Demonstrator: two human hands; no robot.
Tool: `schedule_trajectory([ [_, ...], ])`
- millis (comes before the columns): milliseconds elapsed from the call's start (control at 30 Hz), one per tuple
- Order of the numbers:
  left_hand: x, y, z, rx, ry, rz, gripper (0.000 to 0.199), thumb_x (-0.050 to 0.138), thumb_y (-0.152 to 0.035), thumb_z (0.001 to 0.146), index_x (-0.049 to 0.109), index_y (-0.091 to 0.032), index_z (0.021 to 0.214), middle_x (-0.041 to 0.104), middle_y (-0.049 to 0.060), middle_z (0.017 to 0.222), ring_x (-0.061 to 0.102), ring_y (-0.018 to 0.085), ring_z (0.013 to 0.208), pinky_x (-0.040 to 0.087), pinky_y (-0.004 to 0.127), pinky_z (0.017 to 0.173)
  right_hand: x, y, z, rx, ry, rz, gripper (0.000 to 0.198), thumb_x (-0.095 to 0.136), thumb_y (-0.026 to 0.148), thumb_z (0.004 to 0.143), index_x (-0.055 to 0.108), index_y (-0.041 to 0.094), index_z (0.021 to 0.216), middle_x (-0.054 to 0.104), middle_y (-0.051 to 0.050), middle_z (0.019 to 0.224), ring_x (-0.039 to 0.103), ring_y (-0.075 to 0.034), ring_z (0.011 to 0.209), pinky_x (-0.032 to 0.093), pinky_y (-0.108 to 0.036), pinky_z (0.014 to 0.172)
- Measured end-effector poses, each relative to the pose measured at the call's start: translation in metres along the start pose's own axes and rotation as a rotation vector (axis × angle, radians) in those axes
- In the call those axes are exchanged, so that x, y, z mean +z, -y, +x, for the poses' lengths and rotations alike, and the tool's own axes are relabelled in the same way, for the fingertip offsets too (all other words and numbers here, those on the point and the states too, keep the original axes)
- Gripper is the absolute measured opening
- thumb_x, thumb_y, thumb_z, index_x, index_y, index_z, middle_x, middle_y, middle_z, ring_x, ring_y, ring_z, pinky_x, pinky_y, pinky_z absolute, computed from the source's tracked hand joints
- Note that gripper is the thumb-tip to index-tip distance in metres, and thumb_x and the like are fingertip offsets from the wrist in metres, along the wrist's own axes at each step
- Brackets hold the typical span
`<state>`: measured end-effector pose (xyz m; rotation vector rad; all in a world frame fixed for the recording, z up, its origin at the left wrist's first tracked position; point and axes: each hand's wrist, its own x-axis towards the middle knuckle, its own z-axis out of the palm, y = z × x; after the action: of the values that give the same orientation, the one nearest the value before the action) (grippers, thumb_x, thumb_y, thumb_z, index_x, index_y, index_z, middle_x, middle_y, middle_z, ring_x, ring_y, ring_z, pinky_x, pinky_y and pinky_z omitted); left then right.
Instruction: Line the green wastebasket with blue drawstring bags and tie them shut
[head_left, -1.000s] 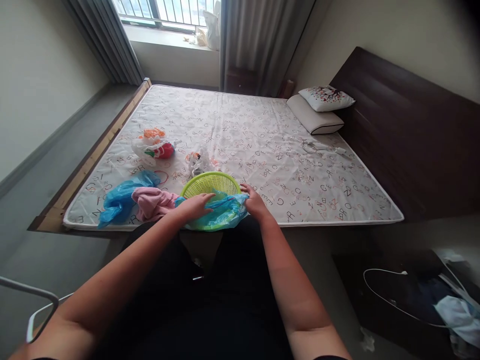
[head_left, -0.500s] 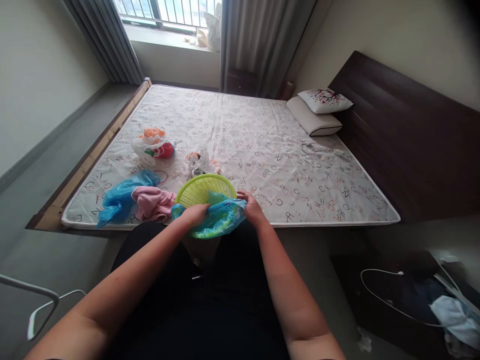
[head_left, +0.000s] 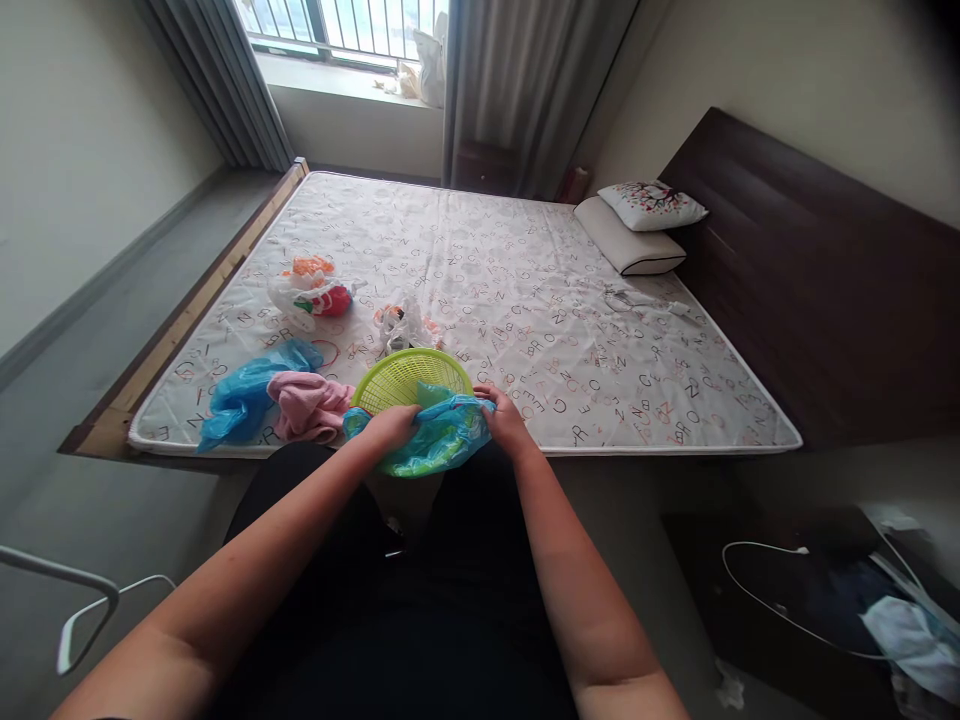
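A green plastic basket leans tilted at the mattress edge, in front of my knees. Over its near side lies a blue plastic bag, through which the green rim shows. My left hand is closed on the bag at the basket's inner side. My right hand grips the bag's right end beside the basket rim. Left of the basket are a pink towel and another blue plastic bag. Just behind the basket sits a crumpled white plastic bag.
Bunched white, orange and red plastic bags lie farther back on the mattress. Two pillows rest by the dark headboard. A dark low table with a white cable stands at lower right; a metal rail is at lower left.
The view has shifted very slightly. Both hands keep their hold on the blue bag, and the basket stays in place.
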<state>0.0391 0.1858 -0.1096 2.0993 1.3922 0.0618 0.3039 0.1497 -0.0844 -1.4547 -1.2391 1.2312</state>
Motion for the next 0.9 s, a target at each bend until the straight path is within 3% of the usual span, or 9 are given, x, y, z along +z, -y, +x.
schedule_trajectory([
  [167,-0.014,-0.008,-0.005,0.006,-0.076,-0.011,0.041,0.055,-0.022,0.094,0.079,-0.017,0.126,0.08,0.017,0.122,0.075,0.035,0.114,0.056,0.043,0.102,-0.005,0.004,-0.003,-0.059,-0.1,-0.055,0.039,0.065,0.04,0.081,0.07,0.02,0.115,0.077,-0.009,0.121,0.071,-0.025,0.113,0.055,-0.038,0.104],
  [333,-0.048,-0.002,-0.008,-0.069,-0.347,-0.074,0.047,0.057,-0.021,0.092,0.075,-0.02,0.136,0.079,0.011,0.126,0.074,0.029,0.115,0.054,0.037,0.106,-0.007,0.002,0.001,0.025,-0.209,0.152,0.038,0.07,0.048,0.074,0.064,0.021,0.099,0.074,-0.006,0.1,0.067,-0.021,0.086,0.055,-0.031,0.077],
  [433,-0.073,0.013,-0.007,-0.155,-0.518,-0.124,0.051,0.062,-0.022,0.088,0.073,-0.019,0.138,0.08,0.01,0.117,0.076,0.027,0.101,0.056,0.035,0.1,-0.007,-0.001,0.004,0.076,-0.231,0.23,0.038,0.069,0.046,0.069,0.062,0.021,0.097,0.072,-0.003,0.093,0.061,-0.017,0.078,0.051,-0.028,0.07],
  [500,-0.087,0.025,-0.003,-0.161,-0.578,-0.144,0.054,0.064,-0.023,0.086,0.072,-0.016,0.139,0.079,0.011,0.117,0.074,0.027,0.104,0.055,0.036,0.102,-0.006,-0.002,0.004,0.098,-0.228,0.245,0.04,0.071,0.046,0.067,0.062,0.021,0.098,0.071,-0.003,0.091,0.06,-0.017,0.075,0.049,-0.027,0.067],
  [667,-0.096,0.042,0.01,-0.209,-0.54,-0.176,0.048,0.06,-0.027,0.085,0.077,-0.012,0.127,0.077,0.017,0.127,0.07,0.031,0.117,0.052,0.037,0.107,-0.003,-0.006,0.002,0.119,-0.208,0.274,0.041,0.072,0.047,0.068,0.062,0.022,0.099,0.072,-0.003,0.09,0.062,-0.017,0.075,0.051,-0.028,0.067],
  [800,-0.084,0.043,0.016,-0.25,-0.409,-0.334,0.05,0.06,-0.031,0.08,0.079,-0.014,0.122,0.081,0.011,0.104,0.071,0.025,0.087,0.057,0.031,0.081,-0.009,-0.009,0.004,0.129,-0.184,0.227,0.04,0.07,0.048,0.071,0.062,0.022,0.1,0.07,0.0,0.085,0.06,-0.016,0.068,0.048,-0.027,0.062],
  [900,-0.079,0.041,0.014,-0.225,-0.4,-0.468,0.05,0.059,-0.037,0.075,0.081,-0.015,0.114,0.08,0.008,0.094,0.066,0.022,0.077,0.051,0.027,0.067,-0.02,-0.011,0.006,0.127,-0.221,0.107,0.035,0.067,0.049,0.072,0.062,0.023,0.095,0.067,0.002,0.079,0.057,-0.016,0.066,0.046,-0.027,0.061],
])
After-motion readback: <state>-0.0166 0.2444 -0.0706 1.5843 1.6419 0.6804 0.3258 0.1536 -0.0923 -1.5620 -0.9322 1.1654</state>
